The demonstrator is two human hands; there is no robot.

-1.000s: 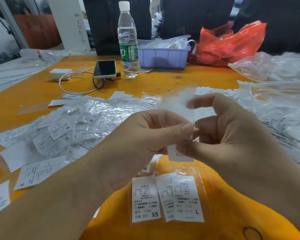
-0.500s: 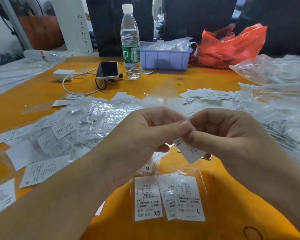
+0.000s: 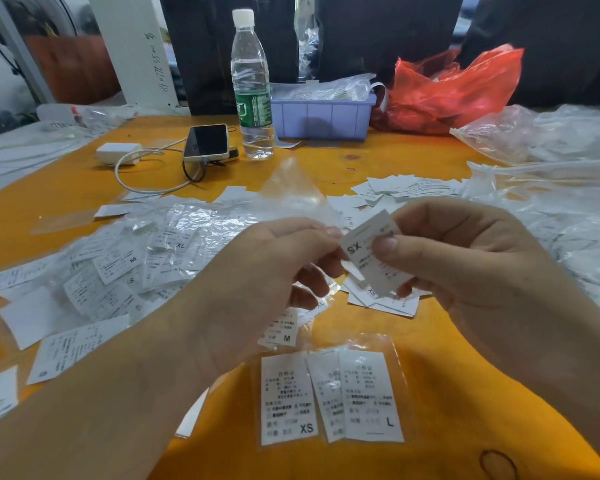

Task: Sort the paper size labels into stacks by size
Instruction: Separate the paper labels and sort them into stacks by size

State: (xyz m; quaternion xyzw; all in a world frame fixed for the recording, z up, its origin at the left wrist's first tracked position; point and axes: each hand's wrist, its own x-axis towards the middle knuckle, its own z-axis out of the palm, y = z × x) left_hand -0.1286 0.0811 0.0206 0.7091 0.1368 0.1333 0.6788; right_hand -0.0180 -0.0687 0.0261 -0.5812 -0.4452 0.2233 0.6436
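Observation:
My right hand (image 3: 471, 265) pinches a white paper label marked XS (image 3: 368, 251), held upside down over the orange table (image 3: 430, 393). My left hand (image 3: 257, 271) pinches a clear plastic sleeve (image 3: 291, 192) that sticks up beyond the fingers. Under the held label lies a small stack of XS labels (image 3: 385, 301). An M label (image 3: 281, 329) lies below my left hand. Close to me a clear sleeve holds XS, L and another label (image 3: 329, 396). A big heap of bagged labels (image 3: 118, 268) covers the left side. More loose labels (image 3: 406, 188) lie at the centre right.
At the back stand a water bottle (image 3: 252, 88), a phone (image 3: 207, 142) with a white charger and cable (image 3: 118, 154), a purple bin (image 3: 323, 116) and a red plastic bag (image 3: 454, 88). Clear plastic bags (image 3: 551, 188) pile up on the right.
The label has come out of the clear sleeve. My right hand moved right and up with it, turning the XS print into view, while my left hand keeps the sleeve.

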